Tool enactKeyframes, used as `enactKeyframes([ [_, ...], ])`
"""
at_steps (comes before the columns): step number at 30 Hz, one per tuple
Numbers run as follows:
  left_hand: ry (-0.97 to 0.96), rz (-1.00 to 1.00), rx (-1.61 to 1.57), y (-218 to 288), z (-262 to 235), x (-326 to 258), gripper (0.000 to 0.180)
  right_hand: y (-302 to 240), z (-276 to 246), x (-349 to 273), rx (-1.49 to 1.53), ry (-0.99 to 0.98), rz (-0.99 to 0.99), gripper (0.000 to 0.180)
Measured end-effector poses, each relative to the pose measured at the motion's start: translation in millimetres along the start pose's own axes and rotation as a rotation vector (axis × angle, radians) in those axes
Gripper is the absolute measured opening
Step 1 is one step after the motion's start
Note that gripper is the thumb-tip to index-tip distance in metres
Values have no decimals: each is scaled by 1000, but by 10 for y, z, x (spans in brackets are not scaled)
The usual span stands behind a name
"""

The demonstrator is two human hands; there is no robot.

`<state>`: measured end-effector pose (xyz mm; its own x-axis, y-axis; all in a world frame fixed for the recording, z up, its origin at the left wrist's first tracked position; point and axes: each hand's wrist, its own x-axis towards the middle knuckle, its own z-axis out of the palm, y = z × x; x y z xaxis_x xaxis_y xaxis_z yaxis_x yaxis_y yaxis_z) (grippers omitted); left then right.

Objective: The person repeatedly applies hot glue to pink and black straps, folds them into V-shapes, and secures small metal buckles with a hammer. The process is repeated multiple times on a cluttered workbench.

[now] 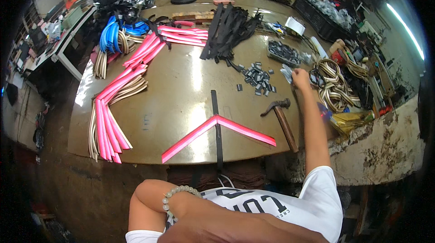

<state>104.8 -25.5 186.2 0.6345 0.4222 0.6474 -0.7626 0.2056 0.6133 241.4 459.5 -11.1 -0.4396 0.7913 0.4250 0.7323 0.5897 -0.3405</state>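
My right hand (300,79) reaches to the far right of the table, fingers curled together at a small shiny grey piece (286,73); what they pinch is too small to make out. Close to the camera, my left hand (244,225) shows as a large blurred shape at the lower edge, a beaded bracelet (166,201) on its wrist and its fingers hidden. On the table before me lies a pink strip (190,141) bent into a peak, crossing over a black strap (214,102). A hammer (285,127) rests to its right.
Small dark clips (256,79) are heaped mid-table, near a filled clear tray (283,52). Black straps (226,32) lie behind them. Bundled pink strips (108,125) and blue strips (108,34) line the left. Coiled beige cord (333,84) sits right. Other people sit farther back.
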Motion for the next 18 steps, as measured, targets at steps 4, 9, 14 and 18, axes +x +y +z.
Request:
enactKeyframes([
  [4,2,5,5,-62,2,16,106,100,194,79,-126,-137,100,28],
  [9,12,4,22,-106,-40,116,109,61,172,92,-75,-105,72,23],
  [14,26,-11,46,-48,-79,65,111,31,132,58,126,-139,216,24],
  [18,66,-10,53,-4,-61,-74,113,74,56,-35,327,-180,223,27],
])
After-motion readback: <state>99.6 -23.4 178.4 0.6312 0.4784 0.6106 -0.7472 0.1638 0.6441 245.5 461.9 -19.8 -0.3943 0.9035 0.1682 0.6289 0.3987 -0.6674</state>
